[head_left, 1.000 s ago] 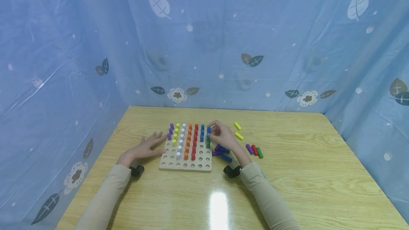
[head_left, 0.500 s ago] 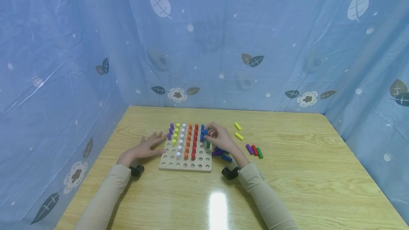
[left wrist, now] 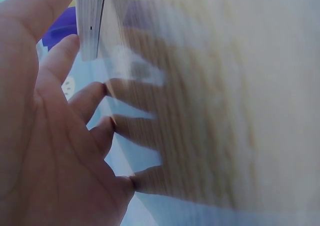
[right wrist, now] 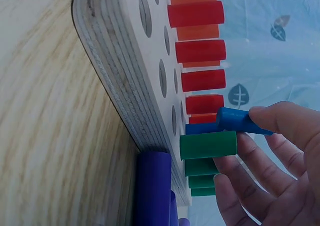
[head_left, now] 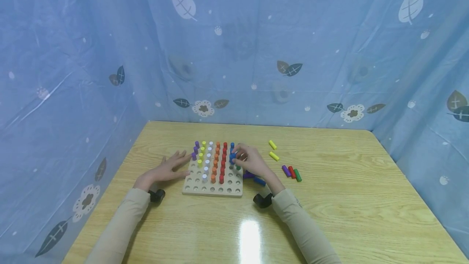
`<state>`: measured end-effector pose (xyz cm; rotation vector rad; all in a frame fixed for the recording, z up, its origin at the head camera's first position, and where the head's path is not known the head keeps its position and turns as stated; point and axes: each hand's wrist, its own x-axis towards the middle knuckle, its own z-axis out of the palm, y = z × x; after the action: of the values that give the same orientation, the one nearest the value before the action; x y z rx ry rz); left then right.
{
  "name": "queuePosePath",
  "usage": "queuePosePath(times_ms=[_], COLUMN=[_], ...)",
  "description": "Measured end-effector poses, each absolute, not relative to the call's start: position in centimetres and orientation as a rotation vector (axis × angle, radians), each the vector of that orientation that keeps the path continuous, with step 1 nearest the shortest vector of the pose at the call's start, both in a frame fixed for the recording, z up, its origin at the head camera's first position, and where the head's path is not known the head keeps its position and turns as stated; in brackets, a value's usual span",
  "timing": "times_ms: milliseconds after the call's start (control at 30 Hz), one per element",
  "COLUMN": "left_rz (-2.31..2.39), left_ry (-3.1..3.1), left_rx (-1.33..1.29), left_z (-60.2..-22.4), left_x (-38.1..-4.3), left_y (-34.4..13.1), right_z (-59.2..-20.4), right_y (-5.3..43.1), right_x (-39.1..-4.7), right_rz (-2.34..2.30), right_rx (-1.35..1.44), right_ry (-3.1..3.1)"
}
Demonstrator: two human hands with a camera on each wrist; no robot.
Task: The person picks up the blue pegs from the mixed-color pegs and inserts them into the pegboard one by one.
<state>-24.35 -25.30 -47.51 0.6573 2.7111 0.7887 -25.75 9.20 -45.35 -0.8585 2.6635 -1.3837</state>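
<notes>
A wooden pegboard (head_left: 212, 192) lies on the table, with columns of purple, yellow, white, orange, red, blue and green pegs standing in it. My right hand (head_left: 253, 162) pinches a blue peg (right wrist: 234, 119) between thumb and fingers, above the blue column near the board's right side. In the right wrist view that peg is tilted, over the nearest green peg (right wrist: 208, 145); the other fingers are beside the green column. At the board's left edge my left hand (head_left: 166, 170) rests with fingers spread, index finger and thumb touching or very near the board's side.
Beside the board's right edge lie several loose pegs, including a blue peg (head_left: 259, 181) and a purple peg (right wrist: 153, 186). Farther right are two yellow pegs (head_left: 274, 156) and a purple, a red (head_left: 292, 172) and a green peg. A blue curtain (head_left: 256, 52) hangs behind the table.
My right hand has moved left with the blue peg, from over the green column to over the blue column. The left hand has stayed in place.
</notes>
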Motion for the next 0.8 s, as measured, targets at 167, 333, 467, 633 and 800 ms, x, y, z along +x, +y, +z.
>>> queuePosePath(times_ms=[167, 333, 467, 633, 800], left_rz=[0.775, 0.770, 0.779, 0.779, 0.783], left_ry=[2.718, 2.721, 2.714, 2.714, 2.713], left_rx=[0.652, 0.653, 0.653, 0.654, 0.657], left_z=[-47.59, -47.72, -47.68, -47.73, -47.75], left_x=[-24.47, -24.57, -24.54, -24.59, -24.65], left_y=[-25.29, -25.34, -25.34, -25.37, -25.43], right_z=[-45.33, -45.45, -45.57, -45.85, -46.06], right_y=[9.11, 9.03, 8.95, 8.81, 8.68], right_x=[-25.57, -25.48, -25.44, -25.56, -25.54], right_rz=[-1.348, -1.329, -1.330, -1.315, -1.301], right_rx=[-0.848, -0.857, -0.873, -0.873, -0.894], right_ry=[2.676, 2.678, 2.668, 2.678, 2.698])
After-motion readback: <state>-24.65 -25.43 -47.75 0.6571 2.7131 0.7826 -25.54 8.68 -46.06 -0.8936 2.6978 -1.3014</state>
